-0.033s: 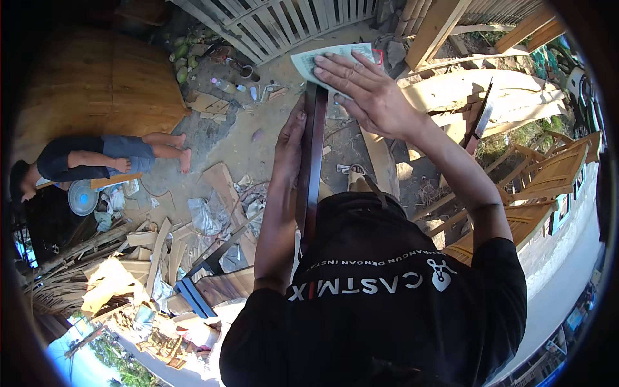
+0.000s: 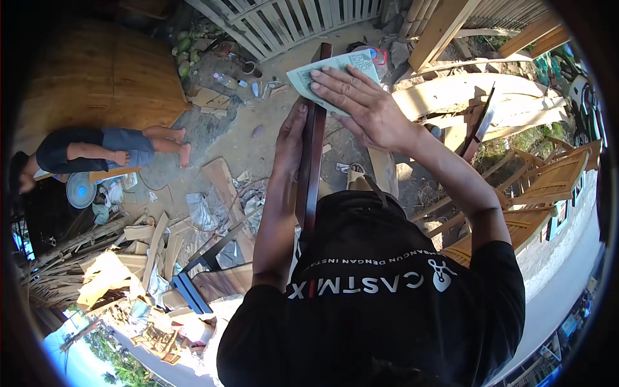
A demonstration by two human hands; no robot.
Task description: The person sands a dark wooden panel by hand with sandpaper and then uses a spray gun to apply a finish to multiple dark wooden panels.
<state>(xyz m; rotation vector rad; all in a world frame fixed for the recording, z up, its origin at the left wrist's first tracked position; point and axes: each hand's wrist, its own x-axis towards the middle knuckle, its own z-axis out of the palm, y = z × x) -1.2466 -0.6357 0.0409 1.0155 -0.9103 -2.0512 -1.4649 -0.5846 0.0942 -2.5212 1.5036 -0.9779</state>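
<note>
The person's left hand (image 2: pixel 293 138) is clamped along the left side of a dark brown wooden slat (image 2: pixel 314 145), which stands on edge and runs from the chest up toward the white picket fence (image 2: pixel 303 16). The right hand (image 2: pixel 361 106) lies flat, fingers spread, pressing a pale green sheet of sandpaper (image 2: pixel 329 72) down onto the far end of the slat. Below lies sandy ground strewn with wood offcuts (image 2: pixel 148 248). At left, another person (image 2: pixel 97 149) in dark clothes sits barefoot beside a large bamboo-coloured board (image 2: pixel 97 77). Unfinished wooden chairs (image 2: pixel 548 184) stand at right.
</note>
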